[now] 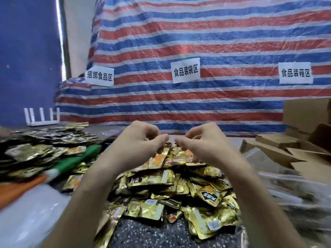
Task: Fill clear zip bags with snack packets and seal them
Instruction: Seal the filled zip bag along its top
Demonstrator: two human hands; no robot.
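Note:
My left hand (141, 140) and my right hand (202, 140) are raised side by side over the table, thumbs and curled fingers pinching the top edge of a clear zip bag (176, 157). The bag hangs between and below them, holding gold and orange snack packets. Its plastic is almost invisible, and its mouth lies hidden behind my fingers. Beneath it, a heap of loose gold snack packets (172, 194) covers the dark speckled table (143, 233).
A spread of darker packets (44, 145) lies at the left beside a green and orange cloth (75, 161). Flat cardboard boxes (286, 149) and a stack of clear bags (295, 194) sit at the right. A striped tarp (197, 97) with paper signs hangs behind.

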